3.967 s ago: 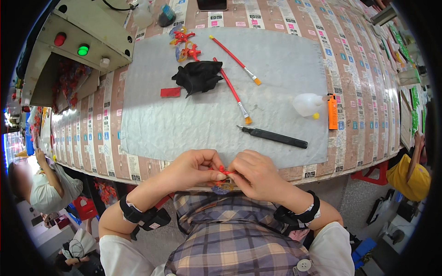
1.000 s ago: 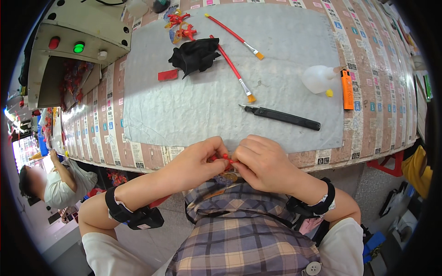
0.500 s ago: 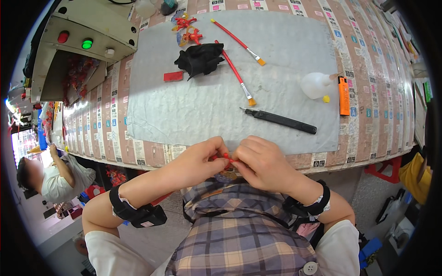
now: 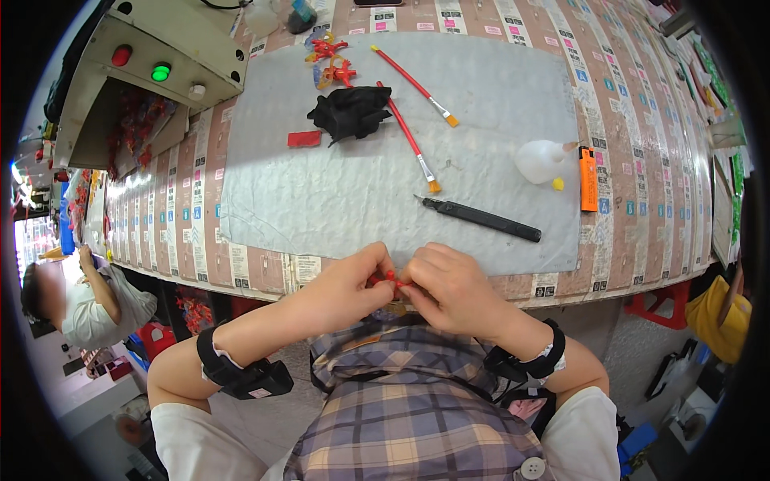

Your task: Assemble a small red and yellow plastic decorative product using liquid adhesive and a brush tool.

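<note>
At the table's near edge, my left hand [image 4: 358,280] and my right hand [image 4: 448,290] meet, fingers pinched on a small red plastic figure [image 4: 391,278]. Most of the figure is hidden behind my fingers; a clear yellowish part shows below it. Beyond my hands a black craft knife [image 4: 481,219] lies on the grey sheet [image 4: 321,208], its blade pointing left. Two red-handled brushes [image 4: 413,148] rest farther off, beside a crumpled black cloth [image 4: 350,112] and a flat red piece [image 4: 305,139]. Two similar red figures with clear blue and orange parts [image 4: 335,74] lie at the far left.
To the right are a white squeeze bottle [image 4: 542,162], a yellow cap [image 4: 558,184] and an orange box-shaped piece [image 4: 588,178]. A beige machine [image 4: 152,60] with red and green buttons stands at the far left, red pieces inside it. Another person [image 4: 100,297] sits at left.
The view has shifted slightly, so the table things appear a little lower. Both hands stay together on the red figure, with the fingers slightly rearranged.
</note>
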Motion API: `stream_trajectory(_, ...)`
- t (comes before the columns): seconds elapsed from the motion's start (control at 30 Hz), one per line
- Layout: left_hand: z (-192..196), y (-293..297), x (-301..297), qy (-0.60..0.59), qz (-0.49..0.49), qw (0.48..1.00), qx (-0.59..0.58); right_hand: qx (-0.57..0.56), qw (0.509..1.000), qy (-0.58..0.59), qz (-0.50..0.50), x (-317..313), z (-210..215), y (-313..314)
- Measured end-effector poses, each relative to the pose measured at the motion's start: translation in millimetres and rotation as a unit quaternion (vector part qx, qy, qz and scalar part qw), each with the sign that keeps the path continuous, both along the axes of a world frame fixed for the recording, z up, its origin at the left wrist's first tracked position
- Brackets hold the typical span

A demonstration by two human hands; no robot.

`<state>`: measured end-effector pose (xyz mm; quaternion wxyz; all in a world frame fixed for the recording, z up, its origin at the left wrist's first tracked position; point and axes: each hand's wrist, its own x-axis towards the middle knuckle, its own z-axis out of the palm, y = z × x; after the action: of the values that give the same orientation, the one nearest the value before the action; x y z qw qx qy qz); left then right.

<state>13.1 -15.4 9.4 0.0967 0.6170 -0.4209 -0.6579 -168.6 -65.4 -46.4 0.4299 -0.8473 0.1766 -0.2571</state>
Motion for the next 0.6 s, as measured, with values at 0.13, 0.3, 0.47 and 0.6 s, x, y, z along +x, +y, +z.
stream_trajectory(0.13, -8.1, 7.8, -1.9, -0.015, -0.002, 0.997, -0.076, -0.006, 1.000, -0.005, -0.002, -0.7, -0.1, 1.2)
stream_trajectory(0.3, 0.3, 1.7, -3.6, -0.023, 0.002, 1.000, -0.019, -0.010, 1.000, -0.014, -0.001, -1.7, -0.8, 0.2)
stream_trajectory(0.47, 1.3, 2.6, -4.3, -0.028, -0.002, 0.999, -0.037, -0.006, 0.999, -0.031, -0.024, -0.6, -0.4, 1.8)
stream_trajectory(0.6, -5.5, 9.2, -2.8, -0.024, -0.005, 0.997, -0.073, -0.009, 0.999, -0.043, -0.023, 0.6, -1.4, 2.5)
